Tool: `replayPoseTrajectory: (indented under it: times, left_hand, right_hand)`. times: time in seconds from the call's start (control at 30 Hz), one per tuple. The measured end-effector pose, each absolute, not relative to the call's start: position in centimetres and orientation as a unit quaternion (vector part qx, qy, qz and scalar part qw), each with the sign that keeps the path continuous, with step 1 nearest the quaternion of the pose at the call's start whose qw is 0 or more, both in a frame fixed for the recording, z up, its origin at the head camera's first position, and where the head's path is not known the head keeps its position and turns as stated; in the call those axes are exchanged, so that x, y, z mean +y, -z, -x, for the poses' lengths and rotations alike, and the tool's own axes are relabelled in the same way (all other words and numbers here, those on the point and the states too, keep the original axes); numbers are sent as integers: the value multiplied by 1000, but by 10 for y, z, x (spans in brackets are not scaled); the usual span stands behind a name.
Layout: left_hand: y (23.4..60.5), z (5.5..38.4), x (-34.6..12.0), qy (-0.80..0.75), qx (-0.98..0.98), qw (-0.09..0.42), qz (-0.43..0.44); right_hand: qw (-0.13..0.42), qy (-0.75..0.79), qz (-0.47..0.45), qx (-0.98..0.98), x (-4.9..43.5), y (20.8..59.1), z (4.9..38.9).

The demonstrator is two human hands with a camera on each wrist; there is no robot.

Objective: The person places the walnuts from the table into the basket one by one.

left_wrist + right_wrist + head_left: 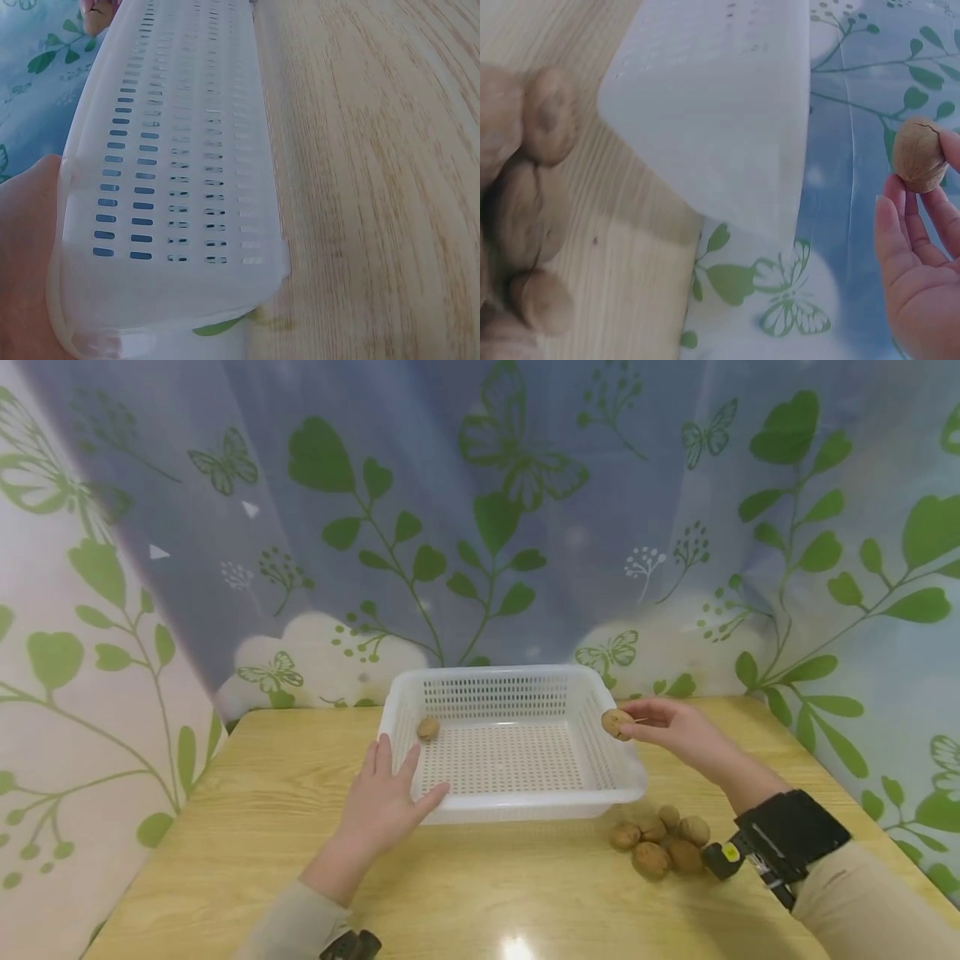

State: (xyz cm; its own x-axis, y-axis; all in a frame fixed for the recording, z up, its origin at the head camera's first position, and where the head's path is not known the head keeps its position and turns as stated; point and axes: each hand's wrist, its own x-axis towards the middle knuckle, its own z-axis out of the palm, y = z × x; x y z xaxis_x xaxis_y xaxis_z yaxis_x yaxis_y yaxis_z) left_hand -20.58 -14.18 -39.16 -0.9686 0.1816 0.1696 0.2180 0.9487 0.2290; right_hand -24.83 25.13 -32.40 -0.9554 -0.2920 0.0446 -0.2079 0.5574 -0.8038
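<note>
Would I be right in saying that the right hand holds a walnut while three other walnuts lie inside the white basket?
Not quite: only one walnut lies inside the white basket, not three, as the head view shows. The right hand does hold another walnut.

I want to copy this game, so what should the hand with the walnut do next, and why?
Probably the right hand should move slightly left and let its walnut drop into the white basket. It pinches that walnut near the basket's right rim, another walnut lies inside, and the left hand rests on the basket's left side.
</note>
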Motion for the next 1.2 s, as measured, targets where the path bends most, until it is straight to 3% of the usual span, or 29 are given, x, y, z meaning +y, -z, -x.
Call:
replayPoseTrajectory:
  times: [0.63,1.2]
  left_hand:
    - [394,208,-143,121,-983,84,106]
    - [391,207,-141,130,-984,64,103]
  right_hand:
    - [81,461,163,868,197,315,287]
    - [92,459,202,860,141,310,332]
